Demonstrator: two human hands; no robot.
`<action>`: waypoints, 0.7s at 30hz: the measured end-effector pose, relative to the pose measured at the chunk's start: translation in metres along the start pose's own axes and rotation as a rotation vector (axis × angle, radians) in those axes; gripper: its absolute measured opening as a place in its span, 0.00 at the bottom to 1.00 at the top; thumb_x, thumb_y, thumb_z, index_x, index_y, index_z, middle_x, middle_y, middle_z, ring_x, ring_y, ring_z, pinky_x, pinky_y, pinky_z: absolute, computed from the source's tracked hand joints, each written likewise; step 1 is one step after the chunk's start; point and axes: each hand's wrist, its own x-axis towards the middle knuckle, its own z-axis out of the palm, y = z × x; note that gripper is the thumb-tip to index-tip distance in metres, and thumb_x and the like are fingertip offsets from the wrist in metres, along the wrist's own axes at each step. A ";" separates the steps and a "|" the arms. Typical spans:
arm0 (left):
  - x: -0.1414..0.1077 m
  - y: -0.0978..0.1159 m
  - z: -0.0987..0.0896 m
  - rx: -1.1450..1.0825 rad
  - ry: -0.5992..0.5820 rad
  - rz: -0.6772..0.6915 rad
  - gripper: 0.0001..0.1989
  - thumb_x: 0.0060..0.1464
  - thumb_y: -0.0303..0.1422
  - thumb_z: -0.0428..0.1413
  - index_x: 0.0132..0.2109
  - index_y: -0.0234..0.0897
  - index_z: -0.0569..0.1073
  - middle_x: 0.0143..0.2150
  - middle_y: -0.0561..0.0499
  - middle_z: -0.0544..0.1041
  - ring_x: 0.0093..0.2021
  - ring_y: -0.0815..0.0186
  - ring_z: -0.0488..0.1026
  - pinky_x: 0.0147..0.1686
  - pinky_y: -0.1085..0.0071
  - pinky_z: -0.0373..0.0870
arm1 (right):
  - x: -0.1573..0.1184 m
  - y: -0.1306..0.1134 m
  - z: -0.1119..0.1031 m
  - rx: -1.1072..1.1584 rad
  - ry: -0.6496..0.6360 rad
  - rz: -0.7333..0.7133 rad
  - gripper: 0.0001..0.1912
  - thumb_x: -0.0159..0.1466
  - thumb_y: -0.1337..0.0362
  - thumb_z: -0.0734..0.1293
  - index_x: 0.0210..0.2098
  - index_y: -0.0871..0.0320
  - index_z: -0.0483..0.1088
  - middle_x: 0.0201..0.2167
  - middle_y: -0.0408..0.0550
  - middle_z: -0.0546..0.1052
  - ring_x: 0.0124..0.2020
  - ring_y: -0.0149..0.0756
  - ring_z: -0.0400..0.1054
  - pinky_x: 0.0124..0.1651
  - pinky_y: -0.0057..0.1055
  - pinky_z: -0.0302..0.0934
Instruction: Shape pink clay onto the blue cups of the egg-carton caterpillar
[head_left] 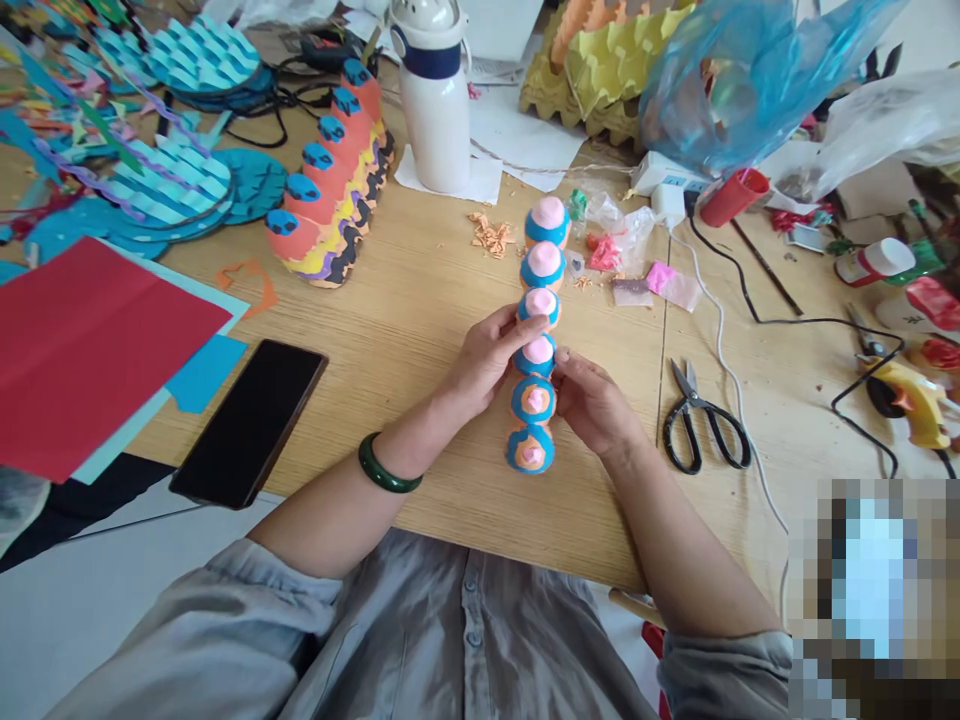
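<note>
Nearest the camera was the grey shirt (427,620), below the front edge of the wooden table (442,490). Beyond that edge, the egg-carton strip (539,353), with six cups coated in blue and orange, was found between the two hands over the tabletop. Its long axis ran away from the person, the far end leaning slightly to the right. The four farther cups bore full pink tops; the two nearest bore only small pink pieces, with orange showing around them.

The left hand (480,362) lay along the strip's left side, its thumb across the top at the third and fourth cups and its fingers partly hidden; the grip was narrow, with the strip held. The right hand (600,400) was at the right side, beside the fourth and fifth cups, and was the nearer of the two to the lower end. Its fingers were curled and its thumb tip met the edge; whether they had closed on the strip could not be told.

The black-handled scissors (703,415) lay to the right of the right hand, blades slightly parted. The smartphone (250,423) lay left of the left forearm, and the orange shavings (491,235) lay left of the far cups.
</note>
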 end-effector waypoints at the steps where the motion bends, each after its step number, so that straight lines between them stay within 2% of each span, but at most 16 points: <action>1: -0.001 0.001 0.002 -0.038 -0.017 -0.005 0.25 0.53 0.54 0.71 0.39 0.39 0.74 0.35 0.54 0.73 0.36 0.67 0.69 0.38 0.66 0.68 | 0.000 0.000 0.001 0.036 0.000 0.017 0.22 0.51 0.45 0.84 0.34 0.52 0.81 0.32 0.43 0.83 0.32 0.37 0.73 0.35 0.34 0.71; 4: -0.002 0.006 0.004 -0.126 -0.106 -0.007 0.24 0.54 0.54 0.70 0.42 0.39 0.76 0.36 0.53 0.75 0.36 0.67 0.71 0.38 0.67 0.72 | 0.001 -0.002 0.003 0.122 0.029 0.058 0.20 0.51 0.46 0.84 0.31 0.51 0.79 0.30 0.41 0.83 0.30 0.37 0.73 0.36 0.37 0.73; 10: -0.003 0.008 0.000 -0.019 -0.221 0.027 0.23 0.51 0.44 0.74 0.49 0.39 0.79 0.43 0.52 0.78 0.43 0.65 0.76 0.46 0.69 0.75 | 0.001 -0.005 0.000 0.119 0.061 0.030 0.15 0.58 0.46 0.79 0.31 0.47 0.77 0.27 0.41 0.80 0.28 0.40 0.72 0.38 0.42 0.74; 13: -0.002 0.005 -0.002 -0.002 -0.219 0.050 0.29 0.49 0.43 0.76 0.55 0.40 0.78 0.50 0.49 0.80 0.48 0.63 0.78 0.49 0.67 0.77 | 0.001 -0.005 -0.001 0.104 0.036 0.014 0.15 0.59 0.46 0.78 0.31 0.49 0.76 0.28 0.41 0.81 0.30 0.41 0.74 0.41 0.43 0.74; 16: -0.001 0.002 -0.002 0.024 -0.173 0.083 0.31 0.47 0.43 0.77 0.56 0.41 0.78 0.54 0.48 0.81 0.50 0.62 0.79 0.50 0.66 0.77 | 0.000 -0.005 -0.001 0.090 0.038 -0.006 0.17 0.59 0.45 0.78 0.30 0.48 0.75 0.27 0.41 0.80 0.30 0.39 0.73 0.41 0.42 0.74; 18: -0.001 0.002 -0.002 0.014 -0.187 0.100 0.30 0.48 0.44 0.77 0.55 0.41 0.78 0.53 0.49 0.81 0.49 0.63 0.79 0.50 0.66 0.77 | -0.001 -0.006 -0.002 0.076 0.029 -0.004 0.18 0.59 0.43 0.78 0.30 0.48 0.74 0.26 0.41 0.79 0.28 0.39 0.71 0.38 0.41 0.73; 21: -0.001 0.001 -0.002 -0.043 -0.233 0.070 0.25 0.54 0.49 0.73 0.53 0.41 0.79 0.47 0.51 0.81 0.45 0.66 0.78 0.49 0.67 0.76 | 0.000 -0.005 -0.004 0.077 0.000 0.025 0.19 0.58 0.43 0.78 0.30 0.48 0.73 0.26 0.41 0.77 0.27 0.38 0.69 0.35 0.40 0.70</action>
